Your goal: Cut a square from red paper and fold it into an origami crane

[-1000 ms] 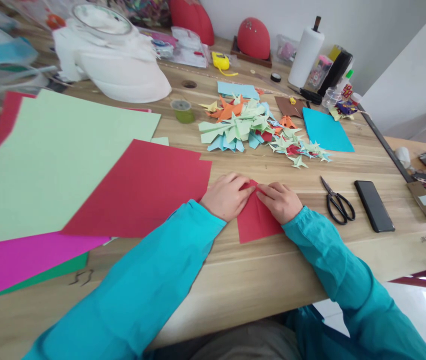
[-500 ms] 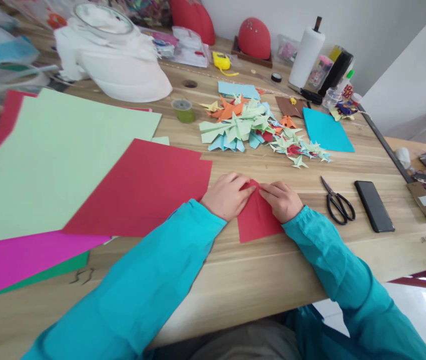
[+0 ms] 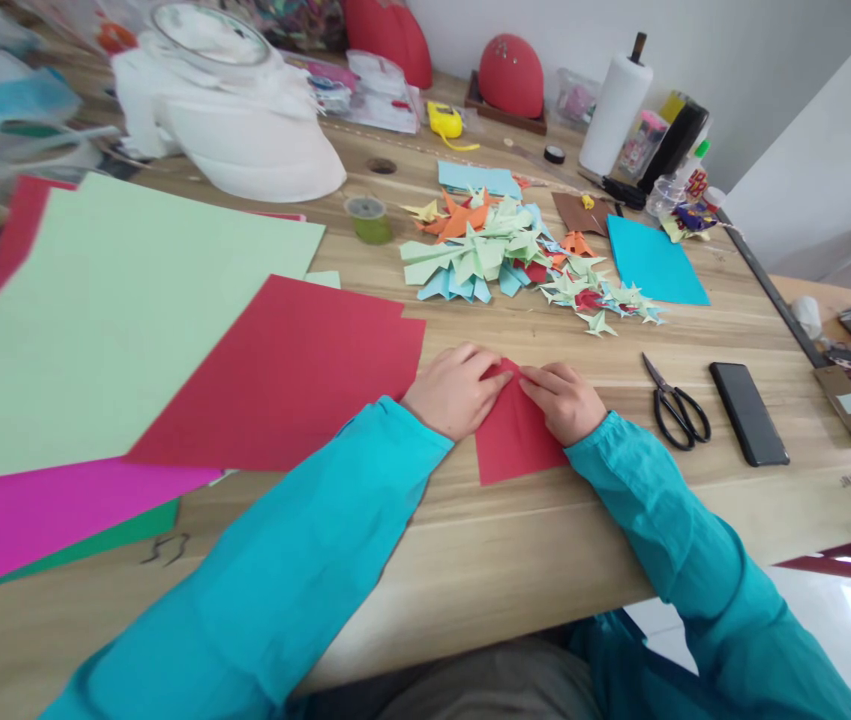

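A small piece of red paper (image 3: 511, 445) lies on the wooden table, its top end drawn in to a narrow, folded shape and its lower end squared off. My left hand (image 3: 456, 388) presses on its upper left edge, the fingers closed together at the fold. From the other side my right hand (image 3: 566, 400) pinches the upper right edge. Both sets of fingertips nearly meet near the paper's top, and they cover part of the folds. A larger red sheet (image 3: 297, 375) lies just left of my left hand.
Large green (image 3: 125, 320) and magenta sheets (image 3: 80, 510) spread over the left side. Beyond my hands lies a heap of folded paper stars (image 3: 477, 250). Black-handled scissors (image 3: 676, 405) and a phone (image 3: 749, 412) lie to the right; a white cap (image 3: 245, 140) stands behind.
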Available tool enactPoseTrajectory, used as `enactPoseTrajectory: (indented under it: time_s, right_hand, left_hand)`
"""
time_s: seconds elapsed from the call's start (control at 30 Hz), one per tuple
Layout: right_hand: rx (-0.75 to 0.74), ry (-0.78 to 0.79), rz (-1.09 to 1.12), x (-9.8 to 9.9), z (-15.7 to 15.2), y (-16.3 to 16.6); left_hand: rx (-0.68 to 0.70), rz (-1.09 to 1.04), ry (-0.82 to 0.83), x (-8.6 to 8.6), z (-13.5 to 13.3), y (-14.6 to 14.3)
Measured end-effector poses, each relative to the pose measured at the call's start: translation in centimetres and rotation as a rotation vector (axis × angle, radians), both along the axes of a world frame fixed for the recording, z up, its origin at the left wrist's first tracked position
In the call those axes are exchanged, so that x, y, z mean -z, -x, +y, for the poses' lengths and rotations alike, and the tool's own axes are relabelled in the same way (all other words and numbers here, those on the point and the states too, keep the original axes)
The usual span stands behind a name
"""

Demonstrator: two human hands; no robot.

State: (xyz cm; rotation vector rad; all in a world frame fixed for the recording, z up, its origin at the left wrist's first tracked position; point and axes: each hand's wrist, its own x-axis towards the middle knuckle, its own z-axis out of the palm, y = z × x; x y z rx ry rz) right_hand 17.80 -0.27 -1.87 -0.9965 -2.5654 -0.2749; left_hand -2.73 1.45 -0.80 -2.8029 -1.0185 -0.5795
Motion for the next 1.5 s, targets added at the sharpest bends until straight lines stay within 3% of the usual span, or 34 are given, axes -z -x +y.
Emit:
enactPoseTrajectory:
  time_s: [0.4,1.1,1.5]
  right_hand:
    - [-0.021,-0.094,-0.013,-0.27,-0.11,0.18]
    - [0.008,0.074,-0.044,-0.32,-0.23,0.05]
    - [0.034,0.053,-0.081,-0.42,-0.32,0.17]
  left_hand:
    - [-0.004,-0.014,0.006,0.08,0.04,-0.03]
    - [-0.003,-0.021,0.007,0.06,0.03,-0.01]
    - [-0.010,-0.023,0.018,0.18,0.04,-0.12]
